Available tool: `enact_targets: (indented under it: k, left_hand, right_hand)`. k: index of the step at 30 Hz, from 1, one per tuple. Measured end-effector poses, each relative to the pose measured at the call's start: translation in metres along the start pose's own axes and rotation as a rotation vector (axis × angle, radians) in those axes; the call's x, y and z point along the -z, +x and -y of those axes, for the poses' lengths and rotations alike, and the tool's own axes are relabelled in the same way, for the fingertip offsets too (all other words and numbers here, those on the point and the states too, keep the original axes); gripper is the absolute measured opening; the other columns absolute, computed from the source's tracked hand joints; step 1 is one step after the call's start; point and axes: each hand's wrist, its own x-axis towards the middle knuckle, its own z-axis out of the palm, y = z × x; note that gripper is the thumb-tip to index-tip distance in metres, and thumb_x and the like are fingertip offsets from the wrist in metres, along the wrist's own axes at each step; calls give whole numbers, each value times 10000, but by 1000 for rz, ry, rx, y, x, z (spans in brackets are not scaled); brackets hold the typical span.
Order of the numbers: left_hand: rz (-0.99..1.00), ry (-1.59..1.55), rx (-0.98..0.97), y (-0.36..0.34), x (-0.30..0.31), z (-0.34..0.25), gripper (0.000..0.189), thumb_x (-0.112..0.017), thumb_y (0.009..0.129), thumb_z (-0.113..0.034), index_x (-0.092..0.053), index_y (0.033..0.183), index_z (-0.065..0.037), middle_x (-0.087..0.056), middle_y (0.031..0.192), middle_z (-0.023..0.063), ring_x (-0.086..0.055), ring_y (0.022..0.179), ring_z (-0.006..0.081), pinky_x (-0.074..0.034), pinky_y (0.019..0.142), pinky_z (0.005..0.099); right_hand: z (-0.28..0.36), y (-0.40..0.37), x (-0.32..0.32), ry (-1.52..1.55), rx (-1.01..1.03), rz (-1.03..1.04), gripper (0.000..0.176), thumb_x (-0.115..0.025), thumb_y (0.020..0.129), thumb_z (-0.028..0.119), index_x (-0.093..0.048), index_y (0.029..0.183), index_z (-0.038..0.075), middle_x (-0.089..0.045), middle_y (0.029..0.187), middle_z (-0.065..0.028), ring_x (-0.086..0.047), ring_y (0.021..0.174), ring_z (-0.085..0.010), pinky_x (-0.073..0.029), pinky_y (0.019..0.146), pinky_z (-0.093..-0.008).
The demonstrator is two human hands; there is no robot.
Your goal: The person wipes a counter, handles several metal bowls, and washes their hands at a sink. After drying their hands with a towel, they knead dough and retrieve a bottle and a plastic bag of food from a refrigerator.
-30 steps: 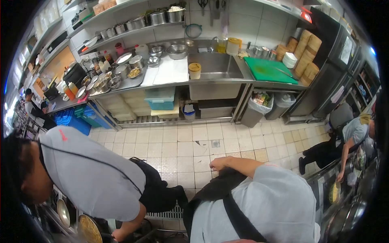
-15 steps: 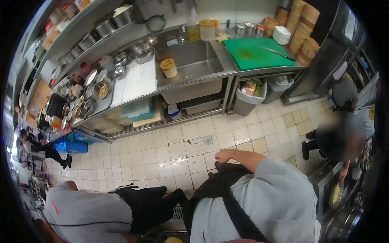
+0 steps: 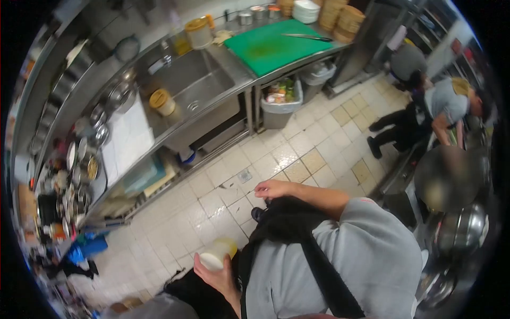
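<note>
My left hand point(image 3: 219, 277) is closed around a pale, translucent tub point(image 3: 215, 255) with a yellow end, held low in front of my black apron point(image 3: 273, 223). Farther forward, over the tiled floor, is my right hand point(image 3: 272, 188), its fingers loosely bent and a little apart, with nothing visible in them. Both hands are away from the counter. A similar tub with a yellow lid point(image 3: 162, 102) stands at the left side of the sink point(image 3: 199, 80).
A knife point(image 3: 308, 37) lies on a green cutting board point(image 3: 276, 48). Below is a lined bin point(image 3: 279, 114). One person point(image 3: 446, 103) stands at the right by a large wok point(image 3: 446, 178); another is partly visible, close at the lower left point(image 3: 196, 292). Bowls crowd the left counter.
The view has turned, moving the counter left. My left hand and the tub in it have come into view. My right hand has loosened from a fist-like shape.
</note>
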Motion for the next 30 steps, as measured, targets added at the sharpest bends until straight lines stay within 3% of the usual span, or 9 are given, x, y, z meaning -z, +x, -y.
enact_targets:
  k: [3, 5, 12, 18, 19, 20, 22, 25, 30]
  left_hand:
    - [134, -100, -178, 49, -31, -32, 835, -841, 618, -167, -483, 1353, 4, -510, 1268, 224, -486, 1195, 407, -399, 1022, 490]
    - [262, -125, -300, 72, -49, -64, 832, -840, 637, -150, -477, 1370, 3, -508, 1304, 222, -480, 1228, 393, -384, 1052, 482]
    - [549, -234, -738, 99, -134, -189, 836, -847, 631, -137, -479, 1371, -11, -525, 1279, 212, -483, 1221, 391, -394, 1043, 497]
    - [785, -288, -938, 62, -217, -298, 839, -862, 641, -174, -483, 1374, -21, -521, 1268, 206, -523, 1188, 370, -444, 1001, 466]
    - [813, -296, -966, 53, -233, -315, 834, -863, 649, -182, -485, 1374, -25, -516, 1266, 202, -528, 1185, 366, -447, 999, 461]
    - [815, -291, -992, 41, -247, -334, 834, -863, 649, -182, -485, 1374, -25, -516, 1266, 202, -528, 1185, 366, -447, 999, 461]
    - [889, -317, -974, 17, -275, -372, 826, -863, 654, -184, -486, 1373, -26, -519, 1266, 198, -530, 1184, 362, -446, 999, 459]
    - [904, -321, -1058, -19, -317, -428, 828, -863, 658, -185, -484, 1376, -24, -519, 1270, 198, -528, 1185, 356, -443, 1004, 453]
    - [919, -359, -1135, -65, -368, -512, 835, -870, 665, -181, -476, 1383, -19, -508, 1283, 194, -518, 1198, 344, -431, 1016, 452]
  right_hand:
    - [12, -28, -3, 286, -27, -84, 541, -617, 947, 480, -585, 1277, 53, -652, 1110, -108, -649, 993, -213, -565, 783, -346]
    - [15, -52, 8, 353, -2, -128, 629, -580, 956, 520, -518, 1355, 36, -587, 1272, -130, -633, 1050, -239, -572, 801, -359]
    - [-10, -142, 38, 688, 55, -453, 718, -526, 968, 552, -420, 1447, 28, -488, 1413, -152, -612, 1134, -283, -581, 835, -371]
    - [-63, -186, 77, 1040, 259, -600, 804, -497, 957, 625, -340, 1493, 46, -408, 1472, -189, -597, 1166, -331, -586, 826, -402]
    - [-69, -194, 90, 1090, 286, -594, 858, -476, 936, 684, -330, 1503, 57, -395, 1489, -190, -549, 1233, -341, -550, 899, -476]
    - [-74, -202, 105, 1097, 309, -606, 858, -476, 936, 684, -330, 1503, 57, -395, 1489, -190, -549, 1233, -341, -550, 899, -476]
    - [-84, -220, 140, 1212, 475, -494, 781, -376, 973, 681, -357, 1503, 108, -416, 1494, -160, -483, 1313, -326, -479, 983, -555]
    - [-96, -259, 195, 1221, 554, -459, 812, -329, 961, 719, -363, 1502, 114, -412, 1504, -156, -417, 1371, -346, -406, 1031, -621]
    - [-120, -330, 270, 1242, 592, -540, 842, -337, 938, 750, -381, 1496, 120, -414, 1506, -159, -428, 1364, -351, -409, 1024, -622]
